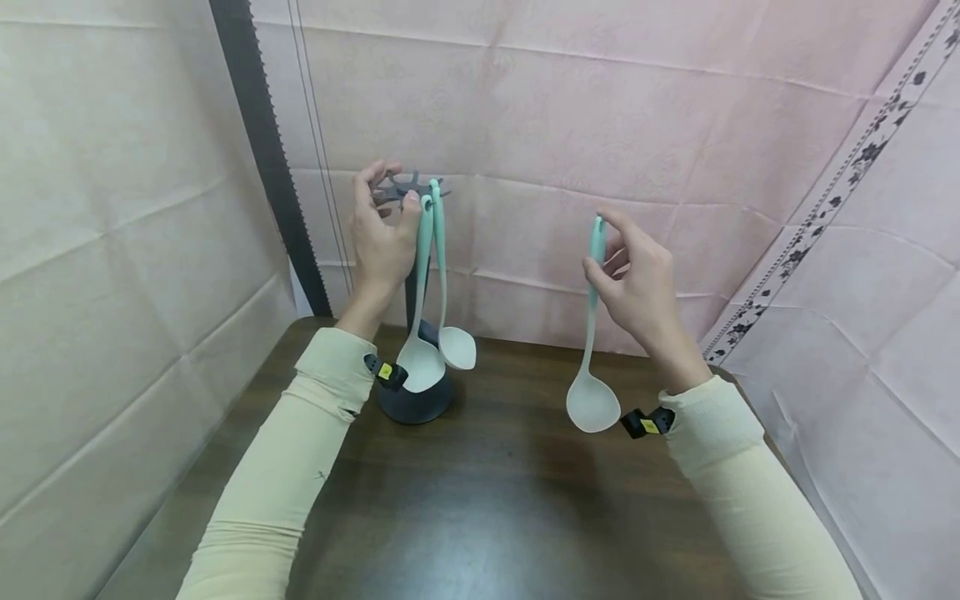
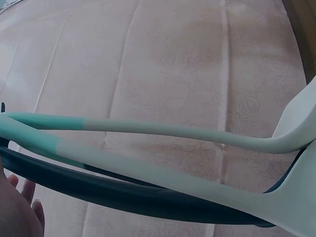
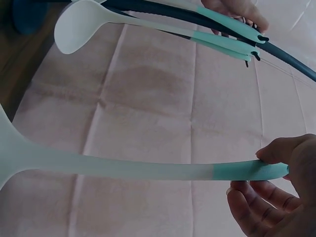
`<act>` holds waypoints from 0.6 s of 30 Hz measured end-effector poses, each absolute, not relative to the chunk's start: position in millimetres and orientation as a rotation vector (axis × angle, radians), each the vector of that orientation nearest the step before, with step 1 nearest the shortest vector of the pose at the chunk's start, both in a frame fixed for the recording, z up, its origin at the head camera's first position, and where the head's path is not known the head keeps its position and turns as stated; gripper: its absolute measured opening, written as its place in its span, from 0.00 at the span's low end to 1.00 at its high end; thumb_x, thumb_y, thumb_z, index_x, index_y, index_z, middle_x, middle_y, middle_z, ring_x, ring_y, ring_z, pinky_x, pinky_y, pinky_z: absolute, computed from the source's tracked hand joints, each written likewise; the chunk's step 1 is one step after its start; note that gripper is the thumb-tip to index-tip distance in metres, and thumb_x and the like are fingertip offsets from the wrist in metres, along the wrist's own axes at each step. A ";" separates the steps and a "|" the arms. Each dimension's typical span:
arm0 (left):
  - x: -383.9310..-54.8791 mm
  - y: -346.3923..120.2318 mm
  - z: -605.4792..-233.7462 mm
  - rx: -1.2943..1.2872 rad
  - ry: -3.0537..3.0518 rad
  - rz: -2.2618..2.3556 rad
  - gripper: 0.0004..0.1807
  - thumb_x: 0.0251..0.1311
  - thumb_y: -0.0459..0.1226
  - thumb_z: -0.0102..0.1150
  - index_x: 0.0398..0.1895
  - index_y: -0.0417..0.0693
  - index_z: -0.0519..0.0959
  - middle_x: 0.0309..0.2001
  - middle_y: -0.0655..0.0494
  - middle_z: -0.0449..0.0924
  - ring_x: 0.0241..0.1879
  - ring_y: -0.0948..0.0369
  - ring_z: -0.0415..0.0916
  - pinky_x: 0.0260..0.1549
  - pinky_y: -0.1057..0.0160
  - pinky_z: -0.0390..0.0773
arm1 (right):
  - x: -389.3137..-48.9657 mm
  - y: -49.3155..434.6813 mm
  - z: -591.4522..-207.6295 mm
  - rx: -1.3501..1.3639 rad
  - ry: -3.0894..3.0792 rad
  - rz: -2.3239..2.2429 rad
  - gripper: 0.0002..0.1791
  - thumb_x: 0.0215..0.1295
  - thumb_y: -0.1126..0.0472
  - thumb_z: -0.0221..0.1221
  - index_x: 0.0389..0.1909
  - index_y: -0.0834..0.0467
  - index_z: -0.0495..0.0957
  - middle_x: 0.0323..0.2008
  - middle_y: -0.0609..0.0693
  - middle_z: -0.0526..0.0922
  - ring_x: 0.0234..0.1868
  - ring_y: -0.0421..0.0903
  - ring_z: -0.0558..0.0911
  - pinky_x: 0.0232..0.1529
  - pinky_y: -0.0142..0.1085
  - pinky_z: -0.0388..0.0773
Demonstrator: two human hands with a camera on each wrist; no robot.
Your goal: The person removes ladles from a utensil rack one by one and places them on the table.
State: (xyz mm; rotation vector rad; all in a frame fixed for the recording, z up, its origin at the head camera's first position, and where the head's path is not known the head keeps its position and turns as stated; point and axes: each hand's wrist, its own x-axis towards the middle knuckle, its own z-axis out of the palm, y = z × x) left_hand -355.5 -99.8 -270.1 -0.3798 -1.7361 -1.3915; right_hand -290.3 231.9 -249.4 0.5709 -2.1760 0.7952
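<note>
My right hand (image 1: 637, 279) pinches the mint-green handle of a serving spoon (image 1: 592, 404) between thumb and fingers. The spoon hangs upright, its pale bowl down, over the right part of the table. At the left stands a dark blue utensil rack (image 1: 416, 404) with a hooked top. My left hand (image 1: 386, 242) holds that top, thumb in front and fingers curled among the hooks. From the hooks hang a second spoon (image 1: 422, 364) and a ladle (image 1: 457, 348), both pale with mint handles. In the right wrist view the spoon's handle (image 3: 247, 171) lies under my thumb.
A brown wooden table (image 1: 480, 500) lies below both hands. Pale pink cloth (image 1: 525, 125) hangs behind it and at both sides. A dark strip (image 1: 270, 142) runs down the cloth at the left. Small cameras are strapped to both wrists.
</note>
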 end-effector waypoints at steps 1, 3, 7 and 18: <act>-355.8 -99.9 -270.6 -0.380 -1.734 -1.393 0.36 0.66 0.54 0.54 0.74 0.47 0.66 0.70 0.59 0.76 0.59 0.64 0.74 0.60 0.57 0.71 | -290.5 232.9 -250.3 0.569 -2.175 0.797 0.33 0.66 0.68 0.68 0.72 0.54 0.75 0.35 0.56 0.85 0.30 0.50 0.87 0.34 0.25 0.79; -357.0 -100.2 -271.4 -0.378 -1.731 -1.401 0.36 0.65 0.54 0.54 0.73 0.49 0.67 0.69 0.59 0.76 0.58 0.64 0.75 0.60 0.55 0.72 | -290.6 235.6 -252.1 0.563 -2.175 0.804 0.33 0.66 0.68 0.68 0.72 0.54 0.75 0.35 0.56 0.85 0.30 0.50 0.87 0.34 0.21 0.78; -358.6 -99.9 -272.1 -0.382 -1.719 -1.409 0.36 0.65 0.54 0.54 0.73 0.48 0.67 0.69 0.59 0.76 0.58 0.64 0.75 0.61 0.49 0.72 | -290.3 240.2 -254.9 0.551 -2.174 0.812 0.33 0.65 0.69 0.68 0.72 0.54 0.76 0.34 0.56 0.85 0.30 0.50 0.86 0.35 0.19 0.76; -359.5 -99.9 -271.6 -0.394 -1.712 -1.414 0.37 0.65 0.53 0.53 0.73 0.45 0.66 0.69 0.59 0.76 0.59 0.59 0.76 0.61 0.51 0.73 | -292.4 252.6 -266.0 0.477 -2.191 0.771 0.30 0.64 0.69 0.67 0.69 0.58 0.77 0.32 0.57 0.85 0.28 0.50 0.85 0.31 0.17 0.72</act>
